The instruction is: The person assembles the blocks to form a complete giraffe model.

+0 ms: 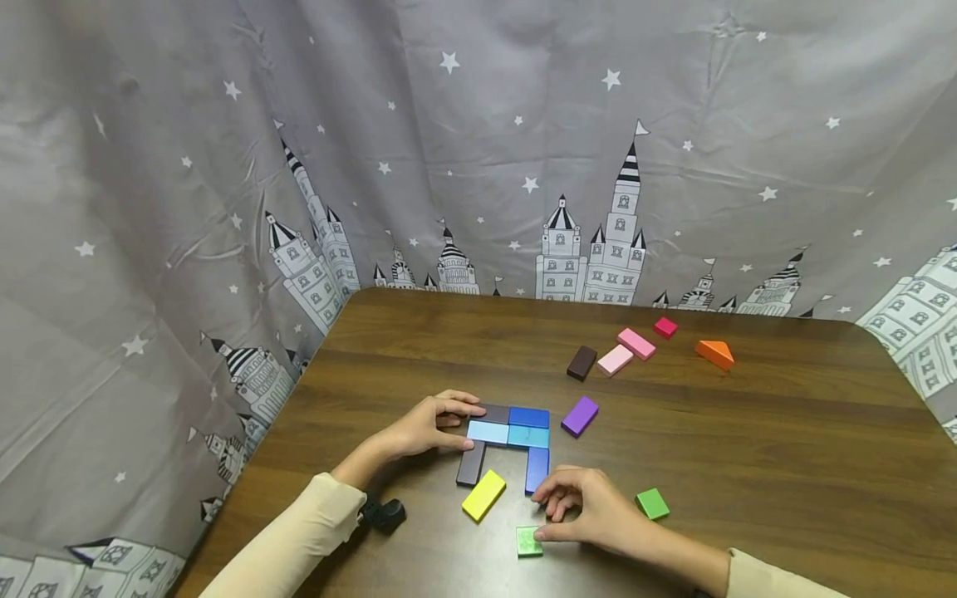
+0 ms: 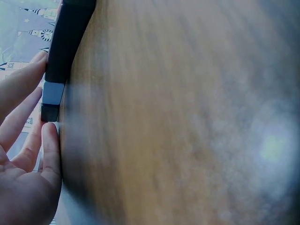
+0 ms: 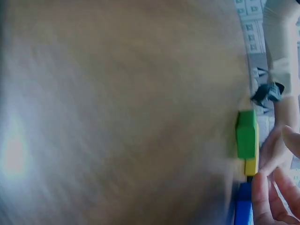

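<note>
- Left hand [image 1: 422, 430]: thumb and fingers spread across the left edge of the joined blocks, fingertips on the upper grey block [image 1: 496, 414], thumb by the pale blue block [image 1: 489, 433] and lower grey block [image 1: 470, 465]; no curled grip.
- Right hand [image 1: 598, 508]: loosely bent, thumb and index apart; index beside the blue leg [image 1: 537, 471], thumb over the lime block's [image 1: 527, 544] right edge, though whether it touches is hard to tell.
- Dark blue block [image 1: 529, 417] and teal block [image 1: 528, 437] make the right end; the legs leave an opening between them.
- Yellow block [image 1: 483, 497] lies slanted near that opening, wood showing between it and the lime block.
- Purple block [image 1: 579, 416] sits just right of the row; the bench [image 1: 792, 448] stretches wide beyond.
</note>
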Action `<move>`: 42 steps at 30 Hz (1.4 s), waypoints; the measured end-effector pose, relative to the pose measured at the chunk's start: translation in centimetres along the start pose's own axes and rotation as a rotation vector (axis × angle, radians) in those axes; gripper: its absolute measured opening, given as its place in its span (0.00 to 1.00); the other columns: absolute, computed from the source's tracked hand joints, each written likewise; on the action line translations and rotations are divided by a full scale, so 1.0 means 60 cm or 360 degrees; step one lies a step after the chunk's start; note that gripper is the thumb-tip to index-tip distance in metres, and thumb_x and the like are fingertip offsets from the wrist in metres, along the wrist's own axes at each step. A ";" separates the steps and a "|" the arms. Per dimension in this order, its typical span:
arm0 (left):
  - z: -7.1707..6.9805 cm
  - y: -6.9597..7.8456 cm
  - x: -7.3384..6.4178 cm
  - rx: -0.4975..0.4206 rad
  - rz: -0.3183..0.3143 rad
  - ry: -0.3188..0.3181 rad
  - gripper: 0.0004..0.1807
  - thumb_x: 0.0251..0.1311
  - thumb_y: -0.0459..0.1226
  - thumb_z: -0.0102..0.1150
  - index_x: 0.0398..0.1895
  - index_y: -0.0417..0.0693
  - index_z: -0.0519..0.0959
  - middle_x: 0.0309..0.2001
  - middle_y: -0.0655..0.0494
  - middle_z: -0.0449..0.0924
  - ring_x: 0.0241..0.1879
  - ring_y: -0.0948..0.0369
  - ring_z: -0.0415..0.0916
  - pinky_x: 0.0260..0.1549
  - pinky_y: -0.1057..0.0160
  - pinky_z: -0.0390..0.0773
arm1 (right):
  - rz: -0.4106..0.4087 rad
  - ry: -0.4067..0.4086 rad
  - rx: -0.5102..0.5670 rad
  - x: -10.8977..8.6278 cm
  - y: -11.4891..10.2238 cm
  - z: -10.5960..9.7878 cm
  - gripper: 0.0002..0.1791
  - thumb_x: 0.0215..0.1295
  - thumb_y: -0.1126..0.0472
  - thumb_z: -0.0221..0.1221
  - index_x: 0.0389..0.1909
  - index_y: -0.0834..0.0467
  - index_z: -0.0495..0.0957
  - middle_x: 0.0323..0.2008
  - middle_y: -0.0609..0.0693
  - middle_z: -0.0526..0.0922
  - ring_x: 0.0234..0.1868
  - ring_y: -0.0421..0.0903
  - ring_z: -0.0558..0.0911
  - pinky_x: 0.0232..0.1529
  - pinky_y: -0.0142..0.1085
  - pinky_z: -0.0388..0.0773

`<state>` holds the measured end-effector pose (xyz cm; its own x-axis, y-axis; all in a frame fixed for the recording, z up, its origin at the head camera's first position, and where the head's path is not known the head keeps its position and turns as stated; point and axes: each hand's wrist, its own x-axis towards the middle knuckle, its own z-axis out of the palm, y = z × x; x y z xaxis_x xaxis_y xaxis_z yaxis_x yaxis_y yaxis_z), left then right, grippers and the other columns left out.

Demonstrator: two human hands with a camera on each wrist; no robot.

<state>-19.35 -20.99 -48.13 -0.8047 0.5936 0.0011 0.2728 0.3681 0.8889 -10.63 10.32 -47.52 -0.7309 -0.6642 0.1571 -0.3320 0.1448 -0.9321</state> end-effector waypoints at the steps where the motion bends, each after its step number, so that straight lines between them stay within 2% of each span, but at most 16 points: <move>1: -0.001 0.000 0.000 0.0000 0.0002 0.0000 0.26 0.58 0.31 0.71 0.60 0.35 0.78 0.65 0.39 0.68 0.65 0.44 0.65 0.60 0.55 0.72 | -0.0003 -0.0016 0.0003 -0.002 0.000 0.003 0.18 0.51 0.62 0.76 0.39 0.65 0.82 0.33 0.55 0.82 0.31 0.40 0.81 0.32 0.34 0.83; 13: -0.003 0.001 -0.005 0.0033 0.0012 -0.0017 0.26 0.58 0.33 0.71 0.61 0.36 0.78 0.65 0.40 0.68 0.64 0.45 0.66 0.60 0.56 0.73 | -0.0016 -0.0083 -0.0047 -0.014 0.008 0.028 0.17 0.47 0.65 0.78 0.37 0.60 0.83 0.33 0.46 0.81 0.31 0.35 0.80 0.32 0.32 0.83; 19: -0.001 0.005 -0.003 0.0030 -0.0004 -0.0017 0.26 0.58 0.32 0.71 0.61 0.36 0.78 0.66 0.40 0.68 0.65 0.45 0.65 0.61 0.54 0.72 | -0.0076 -0.0066 -0.0172 -0.015 0.011 0.032 0.18 0.44 0.67 0.78 0.36 0.59 0.83 0.31 0.42 0.79 0.30 0.33 0.79 0.31 0.30 0.82; 29: -0.001 0.004 -0.002 0.0005 -0.0018 -0.0012 0.26 0.58 0.31 0.71 0.60 0.35 0.78 0.66 0.39 0.67 0.65 0.44 0.65 0.61 0.53 0.72 | -0.0150 -0.0003 -0.0371 -0.014 0.007 0.040 0.19 0.40 0.68 0.79 0.34 0.58 0.82 0.27 0.41 0.77 0.27 0.30 0.76 0.27 0.27 0.78; 42: -0.002 0.007 -0.002 0.0000 -0.0025 -0.0017 0.26 0.58 0.31 0.71 0.60 0.35 0.78 0.66 0.39 0.67 0.66 0.43 0.64 0.61 0.52 0.71 | -0.0190 0.0018 -0.0355 -0.014 0.005 0.040 0.18 0.42 0.69 0.78 0.34 0.58 0.82 0.28 0.42 0.77 0.28 0.30 0.76 0.27 0.27 0.79</move>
<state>-19.19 -21.03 -47.73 -0.8032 0.5954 -0.0180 0.2600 0.3777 0.8887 -8.69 9.16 -48.72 -0.6848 -0.6783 0.2665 -0.5386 0.2248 -0.8120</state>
